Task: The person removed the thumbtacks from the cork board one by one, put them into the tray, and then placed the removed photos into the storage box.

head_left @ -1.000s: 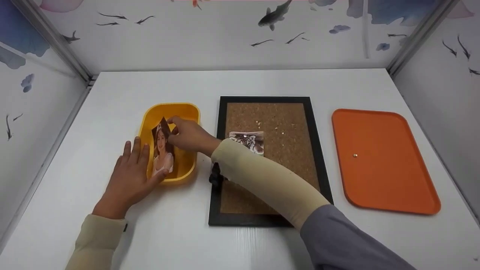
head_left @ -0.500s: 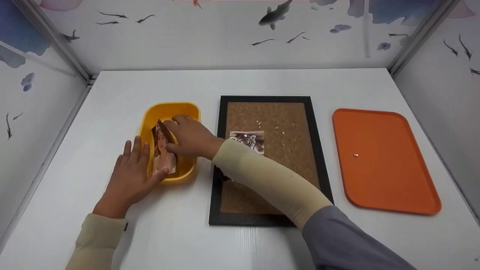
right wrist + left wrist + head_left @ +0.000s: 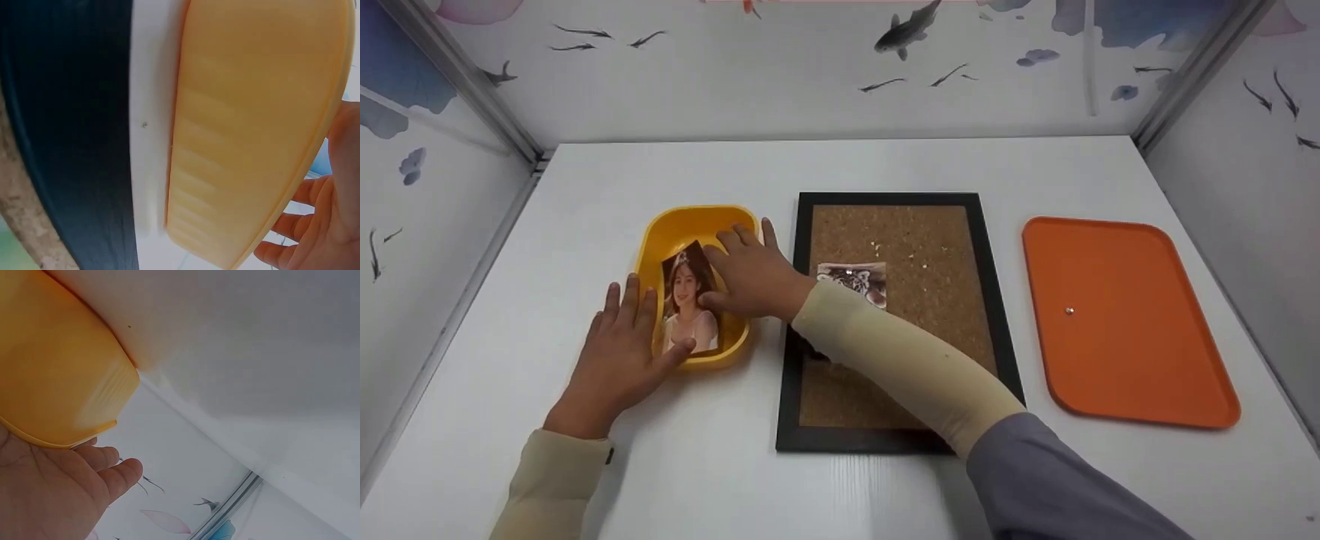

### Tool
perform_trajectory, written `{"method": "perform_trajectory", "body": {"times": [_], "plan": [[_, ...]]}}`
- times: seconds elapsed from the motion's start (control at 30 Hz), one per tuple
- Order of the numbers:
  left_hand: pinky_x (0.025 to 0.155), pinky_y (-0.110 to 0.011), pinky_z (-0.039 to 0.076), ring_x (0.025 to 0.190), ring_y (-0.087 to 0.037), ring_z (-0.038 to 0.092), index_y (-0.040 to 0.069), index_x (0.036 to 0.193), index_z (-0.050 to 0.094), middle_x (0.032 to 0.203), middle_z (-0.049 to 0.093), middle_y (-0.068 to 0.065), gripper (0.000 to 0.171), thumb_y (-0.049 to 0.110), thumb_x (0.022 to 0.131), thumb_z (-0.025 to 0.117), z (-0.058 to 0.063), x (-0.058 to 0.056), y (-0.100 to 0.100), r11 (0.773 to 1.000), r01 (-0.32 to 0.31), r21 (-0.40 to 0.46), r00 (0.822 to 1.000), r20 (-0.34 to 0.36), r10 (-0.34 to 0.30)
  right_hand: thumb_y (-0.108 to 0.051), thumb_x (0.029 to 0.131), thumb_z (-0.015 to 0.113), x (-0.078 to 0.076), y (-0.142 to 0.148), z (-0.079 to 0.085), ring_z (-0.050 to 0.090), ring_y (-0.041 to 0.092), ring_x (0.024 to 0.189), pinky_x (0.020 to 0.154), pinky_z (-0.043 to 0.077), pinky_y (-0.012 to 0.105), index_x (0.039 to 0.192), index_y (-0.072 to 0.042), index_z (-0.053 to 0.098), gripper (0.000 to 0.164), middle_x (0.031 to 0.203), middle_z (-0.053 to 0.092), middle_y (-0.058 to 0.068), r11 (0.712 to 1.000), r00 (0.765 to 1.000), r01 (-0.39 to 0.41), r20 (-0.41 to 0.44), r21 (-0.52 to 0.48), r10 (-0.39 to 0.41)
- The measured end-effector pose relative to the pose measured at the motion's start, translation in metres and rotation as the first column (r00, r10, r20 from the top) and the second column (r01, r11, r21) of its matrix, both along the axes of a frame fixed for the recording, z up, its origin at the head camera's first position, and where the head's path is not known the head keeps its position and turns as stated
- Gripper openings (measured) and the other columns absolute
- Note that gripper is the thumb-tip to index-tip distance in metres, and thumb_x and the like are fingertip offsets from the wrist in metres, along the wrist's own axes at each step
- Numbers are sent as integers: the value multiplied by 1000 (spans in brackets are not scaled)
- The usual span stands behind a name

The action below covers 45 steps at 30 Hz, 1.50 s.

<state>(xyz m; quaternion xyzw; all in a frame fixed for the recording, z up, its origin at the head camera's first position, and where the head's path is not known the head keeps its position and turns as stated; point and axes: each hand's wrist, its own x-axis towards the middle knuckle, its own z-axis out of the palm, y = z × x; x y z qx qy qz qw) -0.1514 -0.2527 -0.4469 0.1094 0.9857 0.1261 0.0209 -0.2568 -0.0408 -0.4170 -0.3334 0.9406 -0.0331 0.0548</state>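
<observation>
A portrait photo (image 3: 690,319) of a person lies inside the yellow bin (image 3: 679,217), picture side up. My right hand (image 3: 757,281) is over the bin's right rim, its fingers spread and fairly straight. The thumb and index fingertips are close to the photo's right edge; whether they touch it I cannot tell. At the bin's left rim my left hand (image 3: 619,352) lies with straight fingers, the thumb reaching over the near corner. The left wrist view shows the palm (image 3: 50,495) right beside the yellow wall (image 3: 62,371).
Right of the bin lies a black-framed corkboard (image 3: 900,439) with several small pins in it. A tiger photo (image 3: 853,277) is pinned there, partly behind the right forearm. An orange tray (image 3: 1132,360) with one small pin (image 3: 1069,310) sits farther right.
My right thumb and fingers have let go of the photo's upper edge and spread, the hand shifting slightly right. The photo has settled flatter in the bin. My left hand has stayed put.
</observation>
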Motion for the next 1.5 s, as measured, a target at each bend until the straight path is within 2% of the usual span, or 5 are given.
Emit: {"method": "perform_trajectory", "body": {"times": [0.3, 0.67, 1.13, 1.37, 1.5], "plan": [[111, -68, 12, 148, -46, -6, -6, 155, 13, 163, 0, -26, 101, 69, 95, 42, 0, -1, 0, 1000, 5, -18, 1000, -5, -5, -69, 97, 35, -2, 4, -4, 12, 32, 150, 114, -3, 64, 154, -24, 38, 73, 162, 24, 8, 997, 998, 59, -9, 47, -59], [111, -68, 13, 148, -47, -5, -6, 155, 15, 163, 0, -26, 101, 69, 94, 42, 1, -3, 0, 1000, 8, -8, 1000, -18, -8, -70, 97, 32, -5, 3, -8, 7, 33, 151, 113, -5, 64, 150, -21, 44, 73, 163, 21, 8, 991, 994, 105, 31, 79, -107], [111, -67, 12, 148, -46, -5, -6, 155, 14, 163, -1, -25, 102, 70, 93, 42, 2, 0, 0, 1000, -11, -16, 1000, -5, 11, -69, 98, 26, 0, 10, -12, 10, 35, 150, 114, 0, 64, 145, -20, 49, 72, 161, 24, 9, 995, 995, 93, -30, 26, -92], [112, -67, 10, 148, -45, -8, -5, 156, 12, 163, -3, -24, 102, 72, 93, 41, -1, 0, 0, 1000, -12, -18, 1000, 12, 12, -70, 98, 24, 4, 29, -8, 8, 35, 151, 115, -1, 62, 149, -20, 44, 74, 163, 21, 10, 995, 995, 93, -45, 24, -92], [112, -67, 11, 148, -45, -7, -5, 156, 13, 163, -1, -24, 103, 72, 93, 41, -1, 0, -1, 1000, -12, -19, 1000, 12, 12, -69, 98, 27, 7, 48, -1, 7, 34, 151, 116, 3, 60, 154, -20, 38, 75, 163, 20, 12, 994, 992, 110, -54, -18, -111]]}}
